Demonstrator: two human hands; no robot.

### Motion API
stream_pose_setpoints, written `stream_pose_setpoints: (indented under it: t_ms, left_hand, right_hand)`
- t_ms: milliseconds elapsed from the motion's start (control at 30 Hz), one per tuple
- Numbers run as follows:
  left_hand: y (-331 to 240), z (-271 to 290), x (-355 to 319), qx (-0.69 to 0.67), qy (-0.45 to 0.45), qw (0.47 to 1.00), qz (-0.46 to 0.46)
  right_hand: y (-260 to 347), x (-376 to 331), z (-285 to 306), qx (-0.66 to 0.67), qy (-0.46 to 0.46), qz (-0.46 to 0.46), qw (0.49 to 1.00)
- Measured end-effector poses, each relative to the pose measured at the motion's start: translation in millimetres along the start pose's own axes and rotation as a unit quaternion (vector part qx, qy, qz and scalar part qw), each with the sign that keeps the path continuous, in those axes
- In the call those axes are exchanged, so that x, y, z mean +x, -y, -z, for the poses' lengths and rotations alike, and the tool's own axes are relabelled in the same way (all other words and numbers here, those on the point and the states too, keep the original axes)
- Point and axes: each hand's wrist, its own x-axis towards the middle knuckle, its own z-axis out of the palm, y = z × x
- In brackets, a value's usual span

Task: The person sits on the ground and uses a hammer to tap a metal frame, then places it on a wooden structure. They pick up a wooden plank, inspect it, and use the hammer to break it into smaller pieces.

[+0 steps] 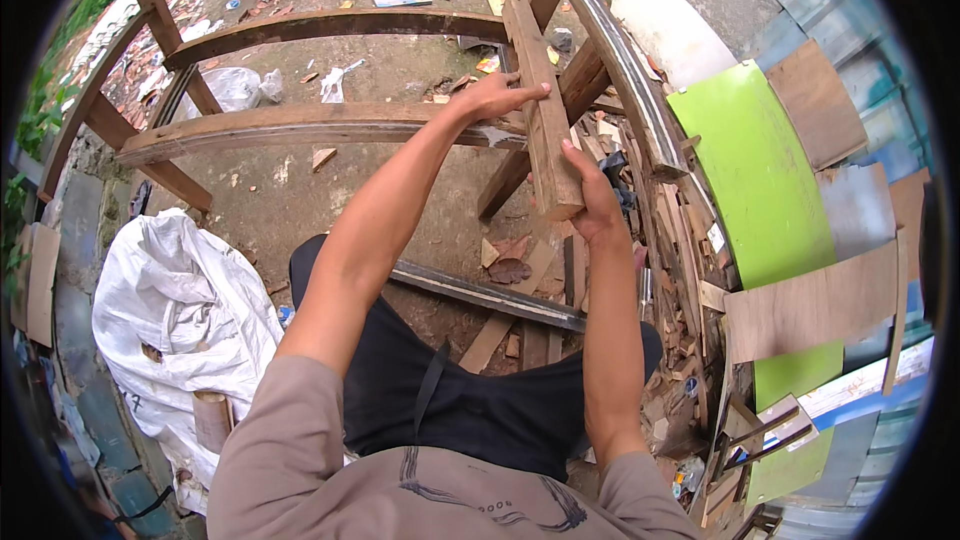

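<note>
Both my hands are on a short, thick brown wooden beam (546,145) that points away from me, its cut end nearest. My left hand (490,98) grips its left side midway along, with the thumb laid across the top. My right hand (596,198) is wrapped round the near end from the right, thumb on the upper face and the other fingers partly hidden. Just under or against the beam runs the front rail (300,123) of a wooden frame; whether the beam rests on it I cannot tell. A second rail (350,24) lies farther back.
A white sack (180,310) lies at my left with a short log (212,420) by it. Between my legs is a dark-edged wooden strip (480,292). Wood scraps (680,260) are heaped at the right, beside a green panel (755,170). Debris litters the ground beyond.
</note>
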Motion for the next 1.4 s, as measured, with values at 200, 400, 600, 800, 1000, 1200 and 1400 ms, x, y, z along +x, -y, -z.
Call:
stream_pose_setpoints:
  t_ms: [200, 400, 600, 800, 1000, 1200, 1400]
  left_hand:
    - [9.0, -6.2, 7.9, 0.046, -0.015, 0.999, -0.006]
    - [9.6, -12.3, 7.1, 0.065, -0.058, 0.996, -0.007]
    - [6.2, -12.4, 6.5, 0.079, -0.045, 0.996, 0.013]
    - [18.9, -16.7, 16.0, 0.107, -0.093, 0.99, 0.004]
    - [10.5, -18.7, 9.6, 0.077, -0.074, 0.994, 0.012]
    - [3.8, -11.7, -0.7, 0.103, -0.072, 0.992, 0.027]
    - [0.2, -7.6, -1.1, 0.101, -0.038, 0.993, 0.051]
  right_hand:
    - [-9.7, 25.2, 11.8, 0.055, 0.018, -0.017, 0.998]
    - [-9.6, 29.3, 13.6, 0.038, 0.021, -0.015, 0.999]
    - [-9.4, 28.6, 13.7, 0.023, -0.001, -0.012, 1.0]
    - [-6.8, 26.9, 6.2, 0.038, 0.004, -0.001, 0.999]
    - [-1.8, 19.0, 12.1, -0.003, -0.003, -0.036, 0.999]
    - [1.6, -32.0, -10.6, -0.138, -0.095, -0.029, 0.985]
    - [-5.8, -41.6, -18.1, -0.178, -0.12, -0.009, 0.977]
